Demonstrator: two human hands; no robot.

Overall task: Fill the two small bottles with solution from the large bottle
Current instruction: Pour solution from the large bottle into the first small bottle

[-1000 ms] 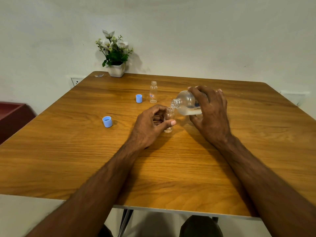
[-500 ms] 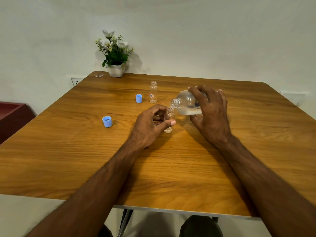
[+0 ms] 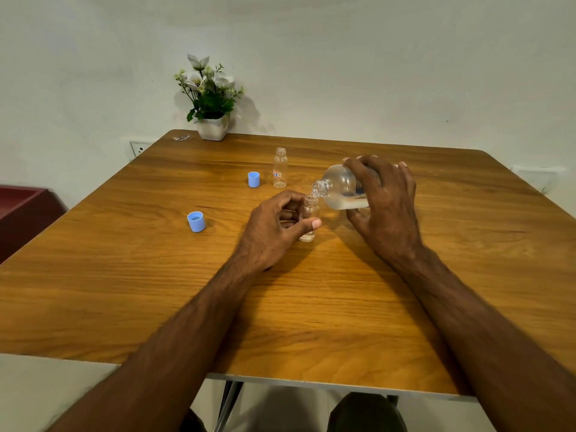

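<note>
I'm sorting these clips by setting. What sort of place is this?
Probably a plain room in a home or office, not a lab: a wooden table, a potted flower plant against a bare wall, and a wall socket.

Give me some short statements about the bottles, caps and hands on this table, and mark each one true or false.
1. The right hand tips the large bottle so its mouth is over the near small bottle. True.
2. The left hand rests flat and apart from the bottles. False: its fingers and thumb hold the near small bottle.
3. The far small bottle lies on its side. False: it stands upright, uncapped.
4. Two blue caps, the near blue cap and the far blue cap, sit on the wooden table. True.
5. A potted flower plant stands at the far table corner. True.
</note>
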